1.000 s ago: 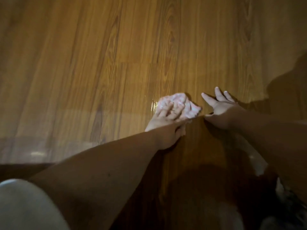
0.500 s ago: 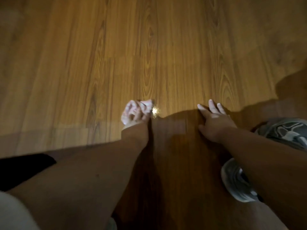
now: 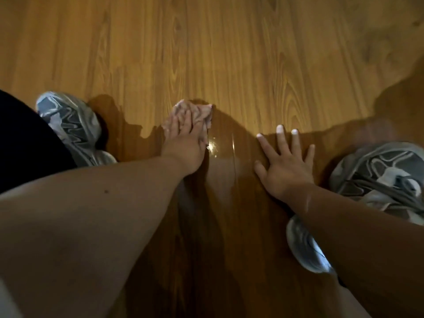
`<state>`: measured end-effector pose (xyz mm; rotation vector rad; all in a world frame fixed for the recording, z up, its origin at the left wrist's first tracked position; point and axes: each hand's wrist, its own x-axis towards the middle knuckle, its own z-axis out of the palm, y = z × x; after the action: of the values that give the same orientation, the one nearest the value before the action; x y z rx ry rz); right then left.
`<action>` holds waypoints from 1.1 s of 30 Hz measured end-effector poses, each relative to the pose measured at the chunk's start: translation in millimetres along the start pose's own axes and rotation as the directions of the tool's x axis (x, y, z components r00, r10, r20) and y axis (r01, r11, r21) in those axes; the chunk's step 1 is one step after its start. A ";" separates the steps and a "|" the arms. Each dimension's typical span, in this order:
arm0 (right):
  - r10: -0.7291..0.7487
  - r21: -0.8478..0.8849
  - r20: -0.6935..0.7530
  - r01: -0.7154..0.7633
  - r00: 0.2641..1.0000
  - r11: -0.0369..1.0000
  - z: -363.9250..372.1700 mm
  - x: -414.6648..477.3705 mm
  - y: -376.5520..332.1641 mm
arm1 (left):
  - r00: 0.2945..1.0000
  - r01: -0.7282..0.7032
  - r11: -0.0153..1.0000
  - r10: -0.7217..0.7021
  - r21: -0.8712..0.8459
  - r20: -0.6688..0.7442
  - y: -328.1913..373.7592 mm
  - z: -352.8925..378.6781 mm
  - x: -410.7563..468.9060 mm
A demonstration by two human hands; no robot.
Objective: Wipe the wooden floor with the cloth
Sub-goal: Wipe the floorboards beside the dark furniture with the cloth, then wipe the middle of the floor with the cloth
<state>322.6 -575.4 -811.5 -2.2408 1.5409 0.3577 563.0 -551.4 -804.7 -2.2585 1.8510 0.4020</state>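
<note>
A crumpled pale pink cloth [image 3: 199,112] lies on the wooden floor [image 3: 229,53] in the middle of the view. My left hand [image 3: 183,143] lies on top of it, fingers stretched forward over the cloth and pressing it to the boards. My right hand [image 3: 284,161] rests flat on the floor to the right of the cloth, fingers spread, holding nothing. A wet, shiny streak [image 3: 220,152] shows on the boards between the two hands.
A grey sneaker [image 3: 68,125] stands at the left, close to the cloth, and a second grey sneaker [image 3: 376,180] at the right beside my right wrist. My shadow darkens the near half of the floor. Lit boards stretch ahead.
The cloth and my left hand have slid back toward me and to the right. The view has tipped down, so both sneakers now show. My right hand stays flat on the floor.
</note>
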 end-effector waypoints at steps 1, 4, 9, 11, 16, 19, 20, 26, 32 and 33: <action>0.015 0.002 -0.019 -0.015 1.000 1.000 0.0 3.8 -0.2 | 1.000 0.006 1.000 -0.006 0.006 -0.027 -2.3 0.2 6.7; 0.036 -0.012 -0.034 -0.037 0.999 0.999 -16.2 26.7 -1.7 | 0.993 0.114 0.993 -0.116 -0.043 -0.035 -6.6 -6.7 28.9; 0.152 0.008 0.049 -0.153 0.987 0.988 -61.3 71.5 15.1 | 0.936 0.332 0.930 -0.346 -0.160 -0.069 19.8 -17.7 47.0; 0.170 -0.003 0.116 -0.171 0.979 0.985 -73.9 80.1 20.5 | 0.999 0.027 0.992 -0.032 -0.123 -0.040 29.6 -16.0 43.2; 0.198 0.032 0.197 -0.208 0.960 0.978 -92.6 98.3 23.9 | 0.852 -0.521 0.850 0.512 0.078 0.113 -16.4 -37.6 93.9; 0.208 0.042 0.221 -0.223 0.953 0.974 -95.7 107.5 22.8 | 0.994 -0.091 0.993 0.095 -0.071 0.062 -43.4 -54.7 129.2; 0.205 0.036 0.217 -0.218 0.954 0.975 -95.7 110.1 22.0 | 0.994 0.094 0.988 -0.085 -0.122 0.073 -45.6 -59.6 139.5; 0.224 0.057 0.193 -0.239 0.955 0.969 -97.7 131.2 17.8 | 0.998 0.054 0.997 -0.053 -0.054 0.022 -3.4 -60.8 165.9; 0.251 0.027 0.096 -0.255 0.963 0.967 -94.6 148.9 10.1 | 0.790 -0.611 0.790 0.606 0.040 0.095 1.3 -73.2 202.1; 0.247 0.034 0.084 -0.250 0.965 0.968 -97.1 156.0 11.1 | 0.864 -0.501 0.865 0.500 0.012 0.057 -7.5 -79.1 215.4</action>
<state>367.2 -753.0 -793.0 -1.9780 1.7737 0.4731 616.4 -774.7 -800.8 -1.6984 2.3868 0.5001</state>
